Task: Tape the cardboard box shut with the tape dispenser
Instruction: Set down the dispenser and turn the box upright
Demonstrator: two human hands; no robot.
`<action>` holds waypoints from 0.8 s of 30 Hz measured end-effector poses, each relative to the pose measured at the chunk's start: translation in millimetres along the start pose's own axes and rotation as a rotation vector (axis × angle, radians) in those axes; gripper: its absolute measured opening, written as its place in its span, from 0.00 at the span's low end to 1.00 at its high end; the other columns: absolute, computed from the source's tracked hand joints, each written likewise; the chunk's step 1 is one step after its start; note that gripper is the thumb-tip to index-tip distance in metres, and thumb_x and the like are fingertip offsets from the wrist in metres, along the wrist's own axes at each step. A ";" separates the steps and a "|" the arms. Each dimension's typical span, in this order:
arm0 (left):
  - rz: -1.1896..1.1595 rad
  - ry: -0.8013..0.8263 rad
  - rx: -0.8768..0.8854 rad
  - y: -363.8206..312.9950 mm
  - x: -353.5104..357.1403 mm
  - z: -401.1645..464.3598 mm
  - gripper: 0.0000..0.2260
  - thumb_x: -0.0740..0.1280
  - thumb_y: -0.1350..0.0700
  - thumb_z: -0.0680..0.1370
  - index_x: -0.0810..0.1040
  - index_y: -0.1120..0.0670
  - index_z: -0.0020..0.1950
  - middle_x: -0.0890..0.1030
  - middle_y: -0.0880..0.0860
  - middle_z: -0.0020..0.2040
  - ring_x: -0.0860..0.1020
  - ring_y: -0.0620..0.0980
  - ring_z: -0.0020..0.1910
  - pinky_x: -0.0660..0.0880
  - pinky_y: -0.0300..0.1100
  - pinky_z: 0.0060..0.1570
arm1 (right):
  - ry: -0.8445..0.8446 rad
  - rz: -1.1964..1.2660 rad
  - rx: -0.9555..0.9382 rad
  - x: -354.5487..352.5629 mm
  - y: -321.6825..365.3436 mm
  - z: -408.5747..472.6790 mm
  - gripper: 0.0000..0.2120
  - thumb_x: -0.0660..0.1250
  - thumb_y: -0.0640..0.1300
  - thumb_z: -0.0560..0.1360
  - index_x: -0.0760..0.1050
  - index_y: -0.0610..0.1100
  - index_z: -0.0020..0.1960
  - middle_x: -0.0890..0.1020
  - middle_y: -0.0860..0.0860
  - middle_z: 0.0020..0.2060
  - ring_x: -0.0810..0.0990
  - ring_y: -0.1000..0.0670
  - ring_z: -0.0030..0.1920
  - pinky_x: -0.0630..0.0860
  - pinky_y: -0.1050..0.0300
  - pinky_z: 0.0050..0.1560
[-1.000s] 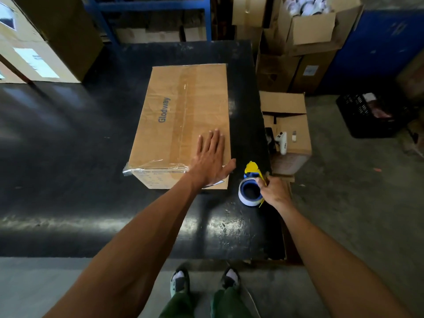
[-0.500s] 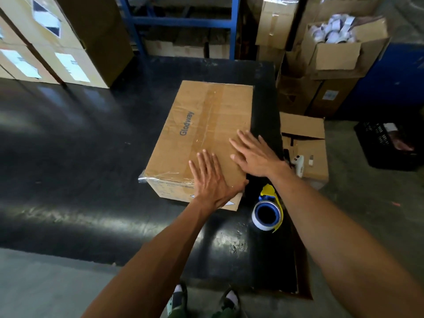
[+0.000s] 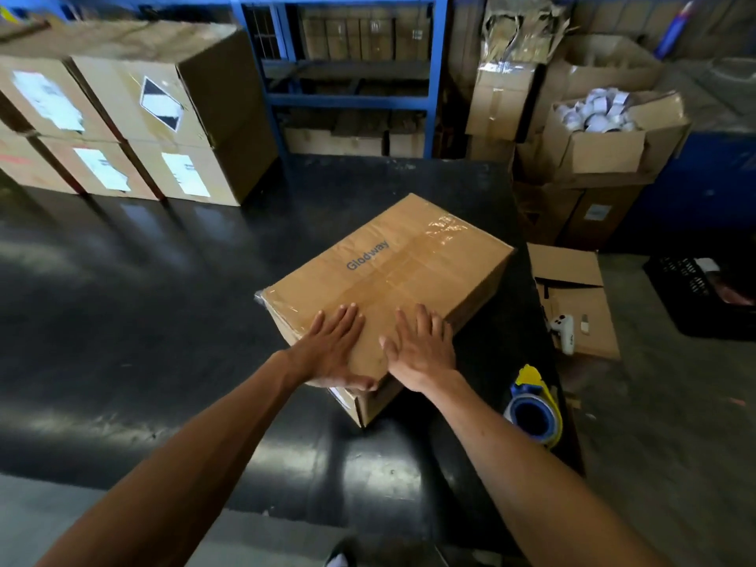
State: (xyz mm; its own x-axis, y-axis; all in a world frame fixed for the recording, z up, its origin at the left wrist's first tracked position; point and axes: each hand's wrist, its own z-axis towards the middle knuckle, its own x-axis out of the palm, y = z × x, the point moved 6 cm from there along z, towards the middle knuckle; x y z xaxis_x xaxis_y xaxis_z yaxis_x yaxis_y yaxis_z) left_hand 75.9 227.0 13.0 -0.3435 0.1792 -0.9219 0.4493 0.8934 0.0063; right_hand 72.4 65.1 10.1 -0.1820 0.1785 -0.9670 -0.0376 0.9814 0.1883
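A closed brown cardboard box (image 3: 401, 268) printed "Glodway" lies on the black table (image 3: 143, 321), turned at an angle, with clear tape along its top seam and over both ends. My left hand (image 3: 333, 347) rests flat on the near corner of its top, fingers spread, thumb over the edge. Beside it my right hand (image 3: 421, 349) lies flat on the same corner. The yellow and blue tape dispenser (image 3: 534, 407) with its roll stands on the table to the right of my right forearm, untouched.
Stacked labelled cartons (image 3: 135, 128) stand at the table's far left. A blue shelf frame (image 3: 352, 75) is behind. Right of the table are an open carton with a white tool (image 3: 572, 304), a box of white rolls (image 3: 601, 133) and a black crate (image 3: 703, 296).
My right hand left the tape dispenser on the table and came onto the box top. The box has been turned so a corner points toward me. The camera view has tilted up.
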 end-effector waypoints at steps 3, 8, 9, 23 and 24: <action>-0.191 0.055 -0.106 13.8 6.7 -8.7 0.64 0.53 0.16 0.61 0.31 0.58 0.78 0.29 0.59 0.77 0.30 0.57 0.76 0.36 0.58 0.76 | -0.005 -0.075 -0.044 -15.1 -7.5 14.8 0.34 0.44 0.69 0.76 0.53 0.56 0.78 0.54 0.41 0.77 0.52 0.38 0.74 0.47 0.40 0.73; -0.204 -0.069 -0.073 22.4 22.9 -20.8 0.63 0.54 0.17 0.62 0.29 0.58 0.77 0.27 0.58 0.76 0.28 0.56 0.75 0.34 0.55 0.76 | 0.112 -0.029 0.032 0.4 -26.9 26.3 0.42 0.36 0.77 0.71 0.37 0.58 0.78 0.34 0.41 0.77 0.30 0.40 0.75 0.33 0.38 0.74; -0.187 -0.065 -0.053 32.2 21.1 -20.2 0.63 0.55 0.17 0.63 0.30 0.58 0.77 0.28 0.59 0.76 0.29 0.56 0.76 0.35 0.55 0.76 | 0.103 -0.012 0.055 3.2 -19.0 25.6 0.41 0.36 0.77 0.71 0.37 0.58 0.78 0.35 0.40 0.77 0.31 0.39 0.76 0.34 0.37 0.74; -0.291 -0.004 -0.146 97.0 16.1 -2.1 0.57 0.48 0.17 0.61 0.29 0.47 0.78 0.23 0.58 0.74 0.23 0.59 0.72 0.29 0.64 0.71 | 0.241 -0.024 0.160 -10.7 -39.6 11.9 0.44 0.45 0.84 0.63 0.33 0.70 0.73 0.26 0.49 0.74 0.25 0.37 0.73 0.30 0.27 0.67; -0.274 -0.027 -0.139 100.0 16.3 2.0 0.56 0.46 0.17 0.60 0.30 0.47 0.78 0.24 0.58 0.74 0.24 0.59 0.72 0.30 0.64 0.71 | 0.232 -0.032 0.162 -9.4 -51.2 9.7 0.42 0.44 0.83 0.64 0.31 0.71 0.72 0.26 0.49 0.74 0.26 0.38 0.73 0.32 0.26 0.69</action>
State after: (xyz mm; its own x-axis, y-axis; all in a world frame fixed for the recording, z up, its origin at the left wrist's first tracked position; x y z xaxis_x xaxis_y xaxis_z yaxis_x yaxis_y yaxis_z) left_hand 116.8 318.4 -2.1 -0.4133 -0.0853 -0.9066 0.2254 0.9551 -0.1926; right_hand 85.5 13.9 8.0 -0.4037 0.1444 -0.9034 0.1075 0.9881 0.1099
